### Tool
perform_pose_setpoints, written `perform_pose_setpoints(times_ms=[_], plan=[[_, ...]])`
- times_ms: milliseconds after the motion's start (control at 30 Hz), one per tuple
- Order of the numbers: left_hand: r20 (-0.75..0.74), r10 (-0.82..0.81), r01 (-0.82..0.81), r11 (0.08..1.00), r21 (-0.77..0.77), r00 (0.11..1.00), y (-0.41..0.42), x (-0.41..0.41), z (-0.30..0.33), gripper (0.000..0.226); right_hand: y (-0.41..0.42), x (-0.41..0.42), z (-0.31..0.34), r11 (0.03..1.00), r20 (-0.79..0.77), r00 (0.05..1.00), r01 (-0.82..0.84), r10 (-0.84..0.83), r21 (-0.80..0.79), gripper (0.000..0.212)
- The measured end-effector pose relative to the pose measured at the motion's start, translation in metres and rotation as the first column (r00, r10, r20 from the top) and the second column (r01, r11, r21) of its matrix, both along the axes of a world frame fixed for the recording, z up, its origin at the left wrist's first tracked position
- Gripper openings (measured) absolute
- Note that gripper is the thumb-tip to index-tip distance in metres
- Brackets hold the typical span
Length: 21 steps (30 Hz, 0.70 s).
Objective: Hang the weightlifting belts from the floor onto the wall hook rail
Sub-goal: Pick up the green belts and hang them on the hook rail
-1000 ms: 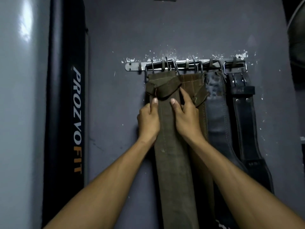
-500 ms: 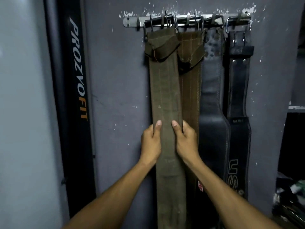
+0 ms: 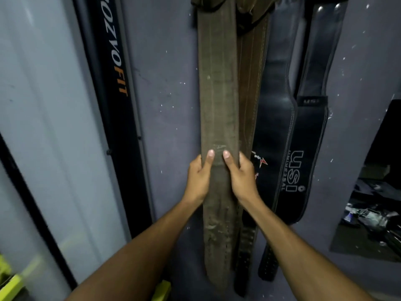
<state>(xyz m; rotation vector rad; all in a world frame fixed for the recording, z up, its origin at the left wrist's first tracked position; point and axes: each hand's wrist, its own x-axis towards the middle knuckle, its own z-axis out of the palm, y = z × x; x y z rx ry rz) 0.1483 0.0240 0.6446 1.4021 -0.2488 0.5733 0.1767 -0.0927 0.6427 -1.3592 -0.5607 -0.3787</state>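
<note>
Four belts hang against the wall. I see my left hand (image 3: 198, 179) and right hand (image 3: 242, 178) gripping the olive belt (image 3: 217, 83) by its edges, thumbs pressed flat on its face, fingers wrapped behind; brown belt (image 3: 252, 72), two black belts (image 3: 275, 118) rightward.

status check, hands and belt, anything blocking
Left hand and right hand both grip olive belt edges. Belt hangs flat on wall. Nothing in the way.
</note>
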Motion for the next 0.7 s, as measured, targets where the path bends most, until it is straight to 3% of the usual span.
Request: perform_pose_setpoints(times_ms=[100,167,267,333,433,600,700], plan=[[-0.132,0.023,-0.015,0.998,0.060,0.991,-0.010,-0.038,-0.055,0.028,-0.009,-0.025,-0.051,0.999,-0.129,0.992,-0.010,0.004,-0.048,0.020],[-0.149,0.093,-0.091,0.996,0.020,0.984,-0.017,-0.054,-0.067,0.032,-0.009,-0.042,-0.059,1.000,-0.156,0.988,0.011,-0.012,-0.009,0.022],[-0.142,0.050,-0.052,0.999,-0.012,0.989,-0.020,-0.075,-0.062,0.036,-0.010,-0.062,-0.053,0.992,-0.200,0.974,-0.096,0.111,0.082,0.020],[-0.181,0.037,-0.026,0.998,0.062,0.983,-0.016,-0.095,-0.080,0.032,-0.019,-0.078,-0.073,0.987,-0.248,0.955,-0.158,0.161,0.033,0.017],[-0.284,0.097,-0.030,0.972,0.231,0.954,-0.008,-0.122,-0.120,0.028,-0.028,-0.101,-0.103,0.987,-0.262,0.964,-0.079,0.040,-0.142,0.011],[-0.277,0.076,0.000,0.964,0.266,0.958,0.002,-0.137,-0.123,0.041,-0.025,-0.123,-0.100,0.993,-0.354,0.932,-0.100,0.073,-0.057,0.021],[-0.341,0.036,0.071,0.953,0.296,0.940,0.016,-0.153,-0.148,0.036,-0.024,-0.151,-0.122,0.987,-0.408,0.911,-0.119,0.064,-0.111,0.021]])
